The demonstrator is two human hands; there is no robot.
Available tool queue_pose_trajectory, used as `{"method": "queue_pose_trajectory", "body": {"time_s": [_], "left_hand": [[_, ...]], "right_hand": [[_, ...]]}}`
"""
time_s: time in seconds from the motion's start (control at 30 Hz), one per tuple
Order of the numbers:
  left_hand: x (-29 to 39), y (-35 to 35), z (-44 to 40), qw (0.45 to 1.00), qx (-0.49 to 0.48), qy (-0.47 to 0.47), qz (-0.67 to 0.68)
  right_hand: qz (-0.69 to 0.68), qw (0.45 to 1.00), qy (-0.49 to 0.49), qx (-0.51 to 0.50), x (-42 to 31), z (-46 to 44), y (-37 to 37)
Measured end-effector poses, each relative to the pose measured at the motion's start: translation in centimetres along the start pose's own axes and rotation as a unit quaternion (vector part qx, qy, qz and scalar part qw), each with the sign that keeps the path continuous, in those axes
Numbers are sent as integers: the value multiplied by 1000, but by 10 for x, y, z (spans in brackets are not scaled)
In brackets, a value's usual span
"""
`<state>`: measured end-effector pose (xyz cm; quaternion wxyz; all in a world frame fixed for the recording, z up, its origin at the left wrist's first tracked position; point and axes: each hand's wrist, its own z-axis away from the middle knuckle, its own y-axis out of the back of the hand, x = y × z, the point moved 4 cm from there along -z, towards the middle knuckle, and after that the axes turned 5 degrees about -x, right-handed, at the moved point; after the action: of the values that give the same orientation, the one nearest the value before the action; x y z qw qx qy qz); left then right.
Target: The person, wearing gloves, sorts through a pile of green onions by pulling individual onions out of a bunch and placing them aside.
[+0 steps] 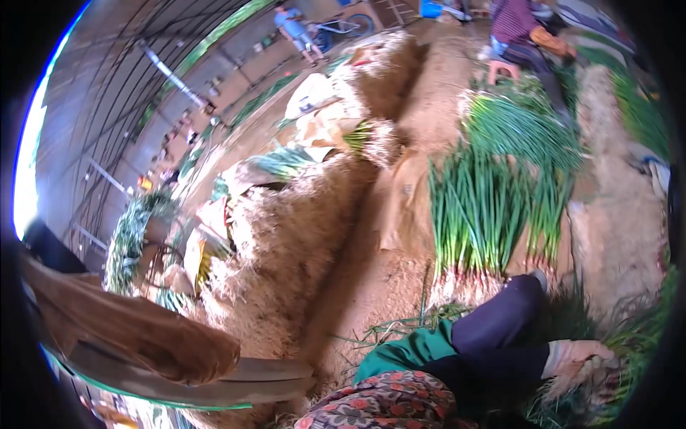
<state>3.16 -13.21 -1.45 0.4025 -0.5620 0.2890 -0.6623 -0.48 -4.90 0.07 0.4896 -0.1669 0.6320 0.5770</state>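
At the lower right, my right hand (580, 352) comes out of a dark sleeve with a pale cuff. Its fingers curl round the root ends of some spring onions (607, 379), whose leaves spread beside it. Above it, a second dark sleeve (496, 318) bends toward a pale end near a standing bundle of spring onions (471, 207); the fingers of my left hand are hidden there. That bundle has green leaves pointing away and white, rooty ends toward me. A smaller bundle (547, 222) stands just right of it.
Long piles of rooty onions (286, 236) run along the left. More spring onions (525, 129) lie beyond the bundles. A person (518, 32) sits near a pink stool (504, 69); another person (294, 32) is farther back. A brown cloth (143, 329) hangs at lower left.
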Motion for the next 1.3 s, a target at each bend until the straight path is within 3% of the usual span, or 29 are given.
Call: {"method": "queue_pose_trajectory", "body": {"time_s": [0.4,0.57,0.63,0.67,0.73,0.83,0.87,0.93,0.97,1.0,1.13,1.17,1.27,1.3], "left_hand": [[63,-27,49,994,-24,-84,-68],[44,-115,18,978,-181,-100,-39],[13,-150,0,969,-242,-57,4],[2,-145,7,985,-113,-12,-127],[-26,-130,-8,996,-25,36,-76],[-69,-106,-40,990,54,118,-63],[-75,-96,-45,985,78,136,-69],[-94,-80,-53,980,109,164,10],[-103,-77,-53,978,72,185,70],[-109,-75,-57,978,68,182,77],[-127,-76,-56,979,-4,187,81],[-130,-80,-52,976,-24,202,77],[-138,-79,-39,979,-35,201,-30],[-135,-83,-30,977,-30,191,-90]], "right_hand": [[59,997,44,-6,-48,-9,5],[35,992,-30,121,-6,66,83],[24,982,-79,173,-3,107,101],[14,979,-89,182,-4,114,104],[-18,973,-114,199,-3,131,109],[-121,964,-129,199,1,129,102],[-195,951,-45,234,20,126,92],[-138,939,-18,313,39,144,93],[-283,887,-33,363,64,158,96],[-285,869,-88,395,72,175,110],[-299,831,-136,448,63,223,146],[-360,811,-100,451,76,221,145],[-301,857,-102,405,94,192,136],[-361,850,-141,356,94,180,128]]}}
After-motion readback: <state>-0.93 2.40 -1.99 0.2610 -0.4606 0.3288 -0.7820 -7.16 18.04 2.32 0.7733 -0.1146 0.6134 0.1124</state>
